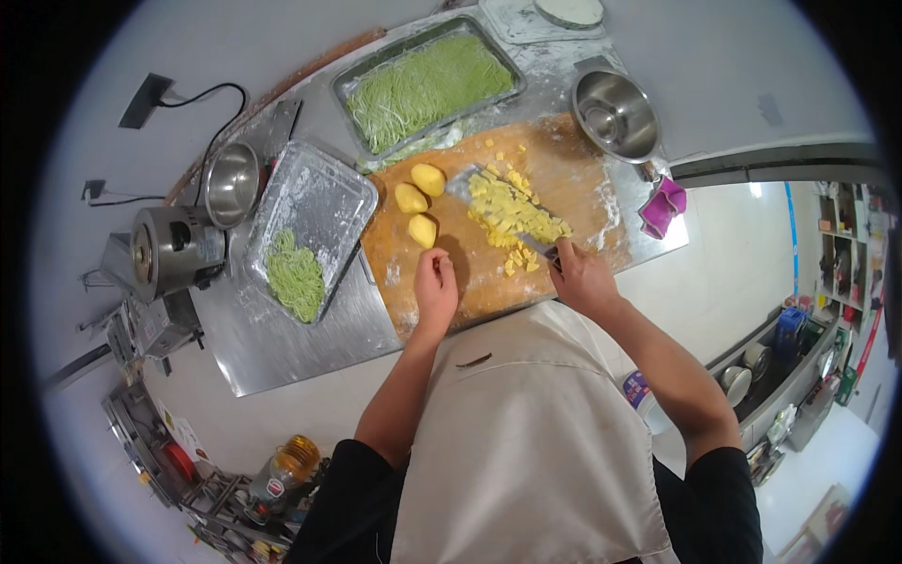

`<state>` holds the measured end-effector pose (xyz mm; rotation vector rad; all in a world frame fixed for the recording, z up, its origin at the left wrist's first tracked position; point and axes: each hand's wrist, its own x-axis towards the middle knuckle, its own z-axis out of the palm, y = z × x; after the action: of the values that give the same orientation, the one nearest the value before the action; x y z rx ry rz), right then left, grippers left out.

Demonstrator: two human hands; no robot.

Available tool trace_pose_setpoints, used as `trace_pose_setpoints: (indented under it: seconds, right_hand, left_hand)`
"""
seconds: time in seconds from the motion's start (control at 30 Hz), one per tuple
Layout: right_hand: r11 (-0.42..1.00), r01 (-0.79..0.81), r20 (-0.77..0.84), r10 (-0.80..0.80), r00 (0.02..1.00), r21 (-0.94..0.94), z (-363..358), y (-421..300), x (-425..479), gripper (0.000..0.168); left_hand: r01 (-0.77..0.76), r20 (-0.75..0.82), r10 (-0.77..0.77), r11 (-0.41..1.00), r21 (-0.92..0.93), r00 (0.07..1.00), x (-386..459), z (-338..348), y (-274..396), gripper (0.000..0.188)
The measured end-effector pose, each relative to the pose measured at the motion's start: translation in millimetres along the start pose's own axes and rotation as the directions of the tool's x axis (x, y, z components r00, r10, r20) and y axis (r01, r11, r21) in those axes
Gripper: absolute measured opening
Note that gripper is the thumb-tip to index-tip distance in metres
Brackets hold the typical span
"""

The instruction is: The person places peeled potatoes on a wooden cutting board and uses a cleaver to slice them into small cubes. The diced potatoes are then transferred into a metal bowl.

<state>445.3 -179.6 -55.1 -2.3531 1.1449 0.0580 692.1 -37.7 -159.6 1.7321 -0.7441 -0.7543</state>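
Observation:
My right hand (pixel 583 277) grips the handle of a kitchen knife (pixel 461 185), whose broad blade lies under a heap of diced yellow potato (pixel 518 208) on the floured wooden board (pixel 479 289). More cubes lie loose above and below the blade. My left hand (pixel 436 285) hovers by the board's front left part, fingers curled together, with nothing seen in it. Several peeled potatoes (pixel 423 230) sit just beyond it, left of the diced heap.
Behind the board stands a tray of green noodles (pixel 437 84); another tray (pixel 338 169) with fewer noodles is at left. Steel bowls (pixel 616 116) (pixel 232 185) flank the board. A purple cloth (pixel 662 208) lies at the right edge, a metal cooker (pixel 176 250) far left.

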Motion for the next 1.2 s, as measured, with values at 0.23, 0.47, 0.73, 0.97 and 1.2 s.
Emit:
trace_pose_setpoints:
  seconds: [0.23, 0.47, 0.73, 0.97, 1.2]
  right_hand:
    - [0.986, -0.001, 0.006, 0.002, 1.0, -0.168, 22, 11, -6, 0.037]
    - [0.983, -0.175, 0.255, 0.158, 0.954, 0.047, 2, 32, -16, 0.04]
    - [0.982, -0.189, 0.232, 0.178, 0.956, 0.026, -6, 8, -27, 0.039]
    - [0.986, -0.165, 0.239, 0.163, 0.957, -0.015, -10, -7, -31, 0.044]
    - [0.981, -0.17, 0.259, 0.189, 0.947, -0.095, -14, -11, -32, 0.048]
  left_hand:
    - [-0.135, 0.054, 0.133, 0.99, 0.034, 0.99, 8, 21, 27, 0.011]
    - [-0.568, 0.32, 0.497, 0.802, 0.186, 0.807, 29, 82, 67, 0.04]
    - [-0.769, 0.553, 0.596, 0.623, 0.139, 0.583, 44, 142, 79, 0.066]
    - [-0.765, 0.49, 0.622, 0.623, 0.163, 0.611, 52, 146, 75, 0.062]
    - [-0.757, 0.434, 0.635, 0.619, 0.21, 0.639, 60, 143, 74, 0.055]
